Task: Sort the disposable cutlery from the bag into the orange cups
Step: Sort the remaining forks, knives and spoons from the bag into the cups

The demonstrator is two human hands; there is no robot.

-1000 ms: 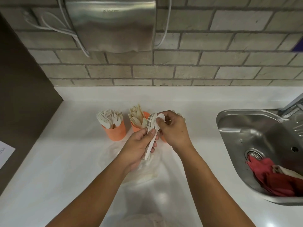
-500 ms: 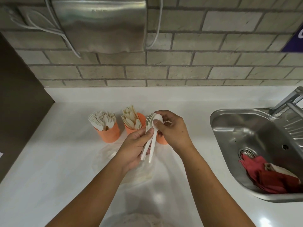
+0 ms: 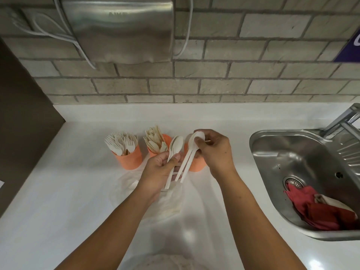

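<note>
Left hand (image 3: 160, 171): fingers curled round the handles of a spoon bunch (image 3: 176, 146), thumb across the front, bowls up.
Right hand (image 3: 215, 151): thumb and fingertips pinch two spoons (image 3: 188, 160) at the bowls. The handles hang down and left, ending just beside the bunch; cannot tell if they touch it.
Near edge: pale round object (image 3: 165, 262), blurred and cut off by the frame, not identifiable.
Bag (image 3: 169, 203): clear plastic, lying on the counter (image 3: 58, 201) under both hands; contents hard to make out.
Fork cup (image 3: 129, 158): orange, leftmost, packed with forks (image 3: 120, 142), in full view.
Knife cup (image 3: 153, 152): orange, middle, knives (image 3: 155, 140) standing in it; lower wall hidden behind the left hand and bunch.
Third cup (image 3: 197, 164): orange, rightmost, behind the pinched handles and the right hand; rim and contents hidden.
Sink (image 3: 288, 152): steel, well apart to the right of the cups; red cloth (image 3: 319, 211) in the basin beside the drain (image 3: 294, 182); right rim cut off; tap (image 3: 344, 119) partly out of frame.
Open room: white counter shows from the fork cup left to a dark panel (image 3: 23, 114), and in a strip behind the cups up to the wall.
Wall (image 3: 253, 80): brick; steel dryer (image 3: 120, 28) above the cups, top cut off, white cables (image 3: 78, 43) beside it.
</note>
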